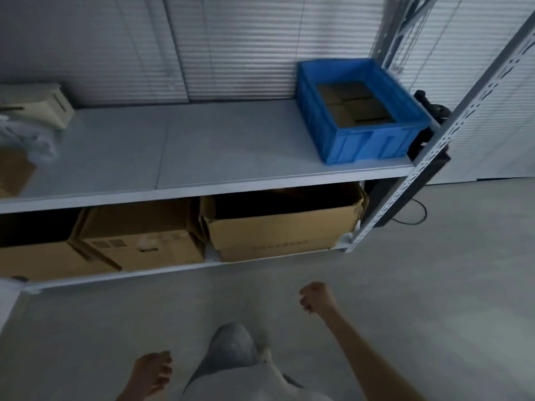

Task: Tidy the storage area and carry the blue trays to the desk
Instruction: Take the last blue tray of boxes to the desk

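Note:
A blue plastic tray (373, 146) stands at the right end of the grey metal shelf (202, 157), with flat brown cardboard lying in its bottom. My right hand (317, 298) hangs in front of the shelf unit, below the tray and well apart from it, fingers curled into a loose fist with nothing in it. My left hand (153, 371) is low at the bottom of the view, fingers loosely bent and apart, holding nothing. Both hands are over the grey floor.
Cardboard boxes (278, 233) (139, 235) fill the lower shelf. At the left end of the upper shelf sit a beige box (40, 108), crumpled plastic (29, 143) and another carton. A perforated upright post (451, 134) frames the right side, with black equipment (431, 111) and a cable behind it.

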Demonstrator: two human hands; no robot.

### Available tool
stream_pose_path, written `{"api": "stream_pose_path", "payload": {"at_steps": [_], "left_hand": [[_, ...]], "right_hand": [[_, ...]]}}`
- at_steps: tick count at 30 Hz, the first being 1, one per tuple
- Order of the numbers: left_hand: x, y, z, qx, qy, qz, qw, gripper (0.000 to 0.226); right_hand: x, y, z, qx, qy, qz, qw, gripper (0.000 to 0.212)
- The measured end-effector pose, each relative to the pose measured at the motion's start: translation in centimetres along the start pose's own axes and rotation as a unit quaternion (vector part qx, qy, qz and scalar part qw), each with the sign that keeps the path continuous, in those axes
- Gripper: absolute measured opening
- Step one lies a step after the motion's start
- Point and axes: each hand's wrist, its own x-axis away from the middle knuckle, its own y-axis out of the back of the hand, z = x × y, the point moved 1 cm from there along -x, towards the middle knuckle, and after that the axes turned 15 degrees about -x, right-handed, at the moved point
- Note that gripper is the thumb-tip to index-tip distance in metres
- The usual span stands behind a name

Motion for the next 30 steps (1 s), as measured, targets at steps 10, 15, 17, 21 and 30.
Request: {"api": "stream_pose_path", "payload": {"at_steps": [10, 15, 17, 21, 30], "left_hand": [[10.3, -8.2, -44.0, -0.127, -0.347, 0.046, 0.928, 0.020], [16.3, -13.5, -58.8, -0.120, -0.455, 0.112, 0.876, 0.017], [18.2, -15.6, -63.1, -0.092, -0.469, 0.119, 0.870, 0.020], [21.0, -19.8, -69.2, -0.061, -0.479, 0.146, 0.864, 0.046], [22.6, -23.3, -72.0, -0.063, -0.516, 0.045, 0.853, 0.055]], "right_hand": [[-8.1, 5.2, 13.1, -0.123, -0.024, -0.089, 0.988, 0.010], [-11.6, 7.8, 25.2, -0.360, 0.057, -0.143, 0.920, 0.007], [-12.5, 8.8, 29.7, -0.509, 0.057, -0.132, 0.849, 0.008], [-14.6, 11.3, 35.4, -0.665, 0.051, -0.114, 0.736, 0.010], [-17.0, 16.0, 39.5, -0.579, 0.079, -0.194, 0.788, 0.038]]}}
